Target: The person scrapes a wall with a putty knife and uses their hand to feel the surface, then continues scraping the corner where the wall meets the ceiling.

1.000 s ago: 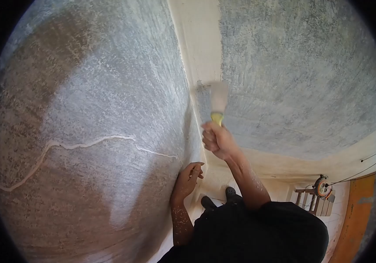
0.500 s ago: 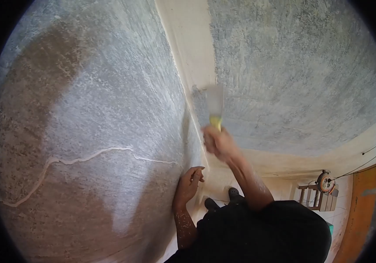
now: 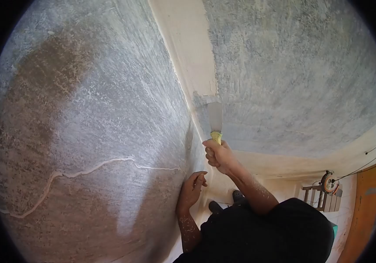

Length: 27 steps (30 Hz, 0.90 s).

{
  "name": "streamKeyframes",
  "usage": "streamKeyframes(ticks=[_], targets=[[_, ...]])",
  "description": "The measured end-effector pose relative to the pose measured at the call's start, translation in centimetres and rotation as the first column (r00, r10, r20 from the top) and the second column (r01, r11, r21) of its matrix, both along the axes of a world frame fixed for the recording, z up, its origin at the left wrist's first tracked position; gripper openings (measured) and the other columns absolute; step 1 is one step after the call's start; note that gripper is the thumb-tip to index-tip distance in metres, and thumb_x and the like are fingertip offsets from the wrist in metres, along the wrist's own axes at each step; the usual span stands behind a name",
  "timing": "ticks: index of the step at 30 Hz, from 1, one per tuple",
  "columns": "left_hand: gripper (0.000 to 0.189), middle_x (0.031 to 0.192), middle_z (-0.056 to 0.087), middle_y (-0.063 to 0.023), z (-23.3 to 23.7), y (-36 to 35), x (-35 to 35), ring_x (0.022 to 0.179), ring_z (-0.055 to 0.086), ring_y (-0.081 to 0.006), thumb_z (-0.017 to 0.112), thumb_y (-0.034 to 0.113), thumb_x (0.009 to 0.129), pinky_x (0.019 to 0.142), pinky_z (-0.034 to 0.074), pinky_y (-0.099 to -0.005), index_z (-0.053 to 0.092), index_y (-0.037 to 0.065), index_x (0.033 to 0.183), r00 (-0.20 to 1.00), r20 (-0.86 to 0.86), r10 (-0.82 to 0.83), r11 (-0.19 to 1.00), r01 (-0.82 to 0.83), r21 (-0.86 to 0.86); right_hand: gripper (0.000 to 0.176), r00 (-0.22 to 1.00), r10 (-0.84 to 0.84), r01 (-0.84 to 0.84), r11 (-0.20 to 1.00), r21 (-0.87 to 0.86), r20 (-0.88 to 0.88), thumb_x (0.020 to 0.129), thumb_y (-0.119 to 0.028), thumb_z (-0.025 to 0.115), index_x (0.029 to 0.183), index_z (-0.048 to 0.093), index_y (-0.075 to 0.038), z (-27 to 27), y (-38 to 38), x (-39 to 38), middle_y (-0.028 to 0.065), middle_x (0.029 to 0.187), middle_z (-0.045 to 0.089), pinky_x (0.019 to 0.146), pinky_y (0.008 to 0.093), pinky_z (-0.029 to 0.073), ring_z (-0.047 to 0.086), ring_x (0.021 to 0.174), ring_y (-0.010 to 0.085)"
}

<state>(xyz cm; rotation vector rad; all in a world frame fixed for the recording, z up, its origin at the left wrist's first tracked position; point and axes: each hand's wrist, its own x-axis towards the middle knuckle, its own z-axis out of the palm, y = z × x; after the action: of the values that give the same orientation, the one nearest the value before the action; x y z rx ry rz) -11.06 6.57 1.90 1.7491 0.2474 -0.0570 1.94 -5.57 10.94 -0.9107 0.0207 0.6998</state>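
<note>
1. The floor (image 3: pixel 344 216) was pale, with a few fine lines across it, and showed in patches around the feet and again at the lower right.
2. Two dark shoes stood on it near each other: one (image 3: pixel 215 207) on the left, the other (image 3: pixel 238 196) on the right and a little farther up.
3. Well apart from them, on the right, a wooden stool (image 3: pixel 331 203) stood upright on the floor, its seat made of pale slats, its legs and frame browner.
4. A round cable reel (image 3: pixel 330 182) with an orange rim sat at the far end of the seat; dark wires (image 3: pixel 363 165) ran from it to the right.
5. Below the stool showed a bit of a green thing (image 3: pixel 335 230), mostly hidden; what it was could not be told.
</note>
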Motion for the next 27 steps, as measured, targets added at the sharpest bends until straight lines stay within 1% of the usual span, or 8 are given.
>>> streamKeyframes(ticks=[2,8,12,15,19,20,23,27], targets=[[0.034,0.086,0.06,-0.001,-0.4,-0.6,-0.2,0.079,0.058,-0.0103,0.046,0.028,0.103,0.068,0.045,-0.0255,0.06,0.002,0.119,1.0,-0.003,-0.002,1.0,0.002,-0.017,0.028,0.995,0.057,-0.056,0.998,0.015,-0.087,0.09,-0.018,0.061,0.071,0.041,-0.016,1.0,0.1,0.1,-0.0081,0.052,0.031,0.035,0.0252,0.019,0.027,0.038,0.005],[0.033,0.086,0.06,-0.0008,0.0,-0.6,-0.1,0.079,0.058,-0.01,0.047,0.028,0.103,0.068,0.045,-0.0255,0.061,0.003,0.119,1.0,-0.025,0.003,1.0,-0.003,-0.005,0.03,0.997,-0.043,0.047,0.997,-0.067,0.063,0.089,-0.017,0.061,0.066,0.041,-0.016,-1.3,-0.2,0.7,-0.0087,0.051,0.031,0.036,0.0252,0.018,0.027,0.039,0.0045],[0.032,0.086,0.06,-0.0008,0.0,-0.4,-0.2,0.08,0.058,-0.0098,0.047,0.028,0.103,0.07,0.045,-0.0256,0.061,0.004,0.119,1.0,-0.016,0.002,1.0,-0.002,0.007,0.03,0.962,-0.082,0.071,0.996,0.054,0.259,0.089,-0.017,0.06,0.066,0.041,-0.016,5.1,-0.3,2.5,-0.0081,0.051,0.031,0.036,0.0253,0.019,0.026,0.038,0.0048],[0.032,0.086,0.06,-0.0007,0.1,-0.4,-0.2,0.08,0.058,-0.0097,0.047,0.028,0.103,0.07,0.045,-0.0255,0.061,0.004,0.119,1.0,-0.019,-0.009,1.0,0.009,0.006,0.033,1.0,0.013,-0.013,0.998,0.056,0.01,0.089,-0.017,0.061,0.065,0.038,-0.017,1.4,0.5,0.7,-0.0081,0.05,0.03,0.035,0.0252,0.018,0.025,0.038,0.0052],[0.033,0.087,0.062,-0.0066,0.2,-0.4,-0.2,0.08,0.06,-0.0137,0.05,0.025,0.102,0.079,0.048,-0.0279,0.061,-0.001,0.119,1.0,-0.029,0.009,1.0,-0.009,-0.007,0.033,0.993,0.095,-0.089,0.992,0.088,-0.063,0.09,-0.018,0.061,0.067,0.037,-0.017,0.6,1.1,0.1,-0.0082,0.051,0.029,0.035,0.0248,0.017,0.024,0.039,0.0052],[0.032,0.087,0.062,-0.0065,0.1,-0.6,-0.3,0.08,0.06,-0.0137,0.05,0.025,0.102,0.079,0.048,-0.0279,0.061,-0.001,0.119,1.0,-0.024,0.007,1.0,-0.008,-0.012,0.03,0.99,0.128,-0.114,0.972,0.206,-0.059,0.09,-0.017,0.06,0.069,0.038,-0.017,0.6,1.7,-0.3,-0.0085,0.052,0.03,0.035,0.0247,0.017,0.025,0.039,0.0046],[0.032,0.086,0.061,-0.0061,0.3,-0.1,-0.4,0.08,0.06,-0.0135,0.05,0.025,0.102,0.078,0.048,-0.0278,0.061,-0.001,0.118,1.0,-0.02,0.007,1.0,-0.007,-0.011,0.031,0.998,0.058,-0.057,0.998,0.003,-0.036,0.09,-0.015,0.06,0.068,0.038,-0.017,-2.6,0.8,0.4,-0.0085,0.052,0.03,0.035,0.0246,0.017,0.024,0.039,0.0048],[0.033,0.085,0.061,-0.0025,-0.1,-0.5,0.4,0.079,0.059,-0.0106,0.048,0.027,0.103,0.072,0.046,-0.0266,0.061,0.001,0.117,1.0,0.019,-0.01,1.0,0.011,-0.027,0.032,0.996,0.0,-0.001,1.0,-0.015,-0.088,0.09,-0.015,0.059,0.067,0.038,-0.017,1.2,1.7,-0.1,-0.008,0.052,0.031,0.036,0.0241,0.017,0.026,0.039,0.0048]])
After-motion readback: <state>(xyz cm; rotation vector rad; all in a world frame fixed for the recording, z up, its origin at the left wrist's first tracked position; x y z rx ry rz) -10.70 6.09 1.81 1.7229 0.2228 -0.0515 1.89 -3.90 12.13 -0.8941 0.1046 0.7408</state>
